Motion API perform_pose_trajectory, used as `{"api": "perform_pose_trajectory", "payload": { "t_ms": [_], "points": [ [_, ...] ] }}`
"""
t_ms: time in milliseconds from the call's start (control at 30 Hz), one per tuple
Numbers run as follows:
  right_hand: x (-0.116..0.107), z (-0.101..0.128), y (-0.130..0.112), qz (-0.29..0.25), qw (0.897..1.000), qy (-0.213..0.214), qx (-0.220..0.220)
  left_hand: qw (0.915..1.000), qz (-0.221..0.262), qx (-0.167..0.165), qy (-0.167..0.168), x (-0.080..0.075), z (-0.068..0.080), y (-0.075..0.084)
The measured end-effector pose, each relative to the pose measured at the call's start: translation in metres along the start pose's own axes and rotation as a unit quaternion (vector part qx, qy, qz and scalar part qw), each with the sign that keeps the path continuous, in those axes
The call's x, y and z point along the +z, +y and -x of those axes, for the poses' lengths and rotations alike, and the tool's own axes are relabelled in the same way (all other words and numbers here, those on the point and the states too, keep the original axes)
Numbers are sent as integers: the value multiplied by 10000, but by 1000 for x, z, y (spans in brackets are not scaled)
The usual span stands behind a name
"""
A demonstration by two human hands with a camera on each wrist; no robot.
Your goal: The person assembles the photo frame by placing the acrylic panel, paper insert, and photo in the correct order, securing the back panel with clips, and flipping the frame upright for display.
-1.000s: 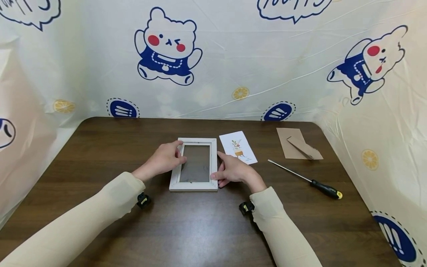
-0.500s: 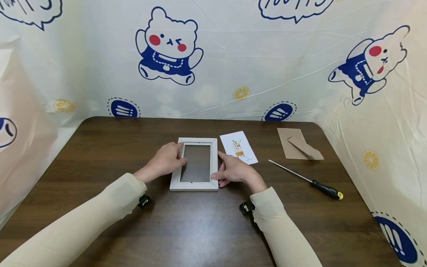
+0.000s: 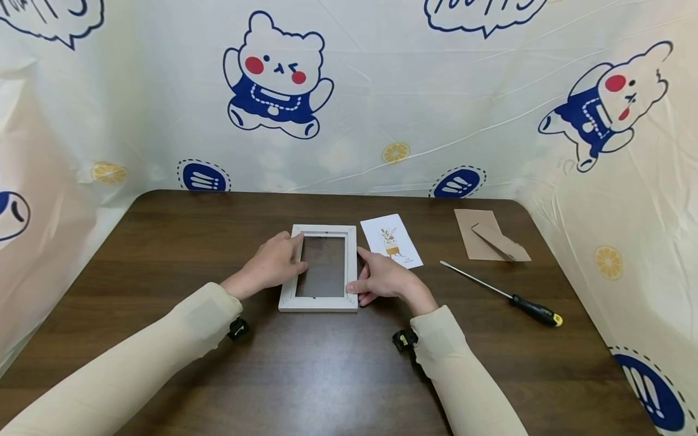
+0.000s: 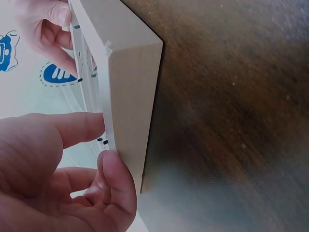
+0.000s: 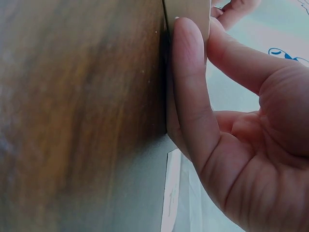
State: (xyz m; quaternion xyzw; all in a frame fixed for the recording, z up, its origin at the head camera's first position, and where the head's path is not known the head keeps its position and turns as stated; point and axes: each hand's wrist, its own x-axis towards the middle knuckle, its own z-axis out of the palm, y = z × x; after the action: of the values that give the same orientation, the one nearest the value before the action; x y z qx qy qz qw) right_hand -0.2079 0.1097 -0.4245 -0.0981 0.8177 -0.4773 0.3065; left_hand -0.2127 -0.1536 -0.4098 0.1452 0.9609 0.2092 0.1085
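Note:
A white picture frame [image 3: 319, 304] lies on the brown table in the head view, with a grey pane [image 3: 323, 266] inside it. Small dark tabs show on its inner edge in the left wrist view. My left hand [image 3: 271, 260] grips the frame's left side near the far corner: the thumb reaches over into the opening and a bent finger lies against the outer side. On the opposite side, my right hand [image 3: 386, 277] pinches the frame, thumb on top and a finger along the outer side [image 5: 188, 63]. Palms and wrists stay outside the frame.
Right of the frame lies a white card [image 3: 390, 240] printed with a potted plant. Farther right are a piece of brown cardboard [image 3: 475, 233] with a torn strip on it and a screwdriver [image 3: 531, 310] with a black handle. A printed curtain [image 3: 349, 109] stands behind the table.
My left index finger has shifted a little rightward at the frame's far left corner. The frame and my right hand hold their places, and the head view has drifted slightly.

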Motion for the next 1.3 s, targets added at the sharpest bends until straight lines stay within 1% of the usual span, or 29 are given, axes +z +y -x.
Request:
{"api": "perform_pose_trajectory", "payload": {
  "t_ms": [233,400,600,800,867,967,1100,1233,1300],
  "points": [
    [1,0,1,-43,10000,-8,18,9999,7,124,12,0,-2,-5],
    [1,0,1,-8,10000,-7,23,9997,70,214,126,0,-3,-10],
    [2,0,1,-10,10000,-6,20,9990,339,133,250,-4,-2,-18],
    [1,0,0,-3,10000,-3,16,9978,442,63,499,-2,0,-28],
    [1,0,0,12,10000,1,21,9972,514,44,533,-2,1,-30],
    [1,0,0,-4,10000,-2,21,9965,687,-28,474,-3,4,-31],
    [1,-1,0,-16,10000,6,23,9941,1046,-177,209,-2,9,-31],
    [0,-1,0,13,10000,12,21,9885,1478,-313,-41,-1,13,-32],
    [0,-1,-1,17,10000,7,27,9841,1733,-366,-127,1,14,-33]
  ]
}}
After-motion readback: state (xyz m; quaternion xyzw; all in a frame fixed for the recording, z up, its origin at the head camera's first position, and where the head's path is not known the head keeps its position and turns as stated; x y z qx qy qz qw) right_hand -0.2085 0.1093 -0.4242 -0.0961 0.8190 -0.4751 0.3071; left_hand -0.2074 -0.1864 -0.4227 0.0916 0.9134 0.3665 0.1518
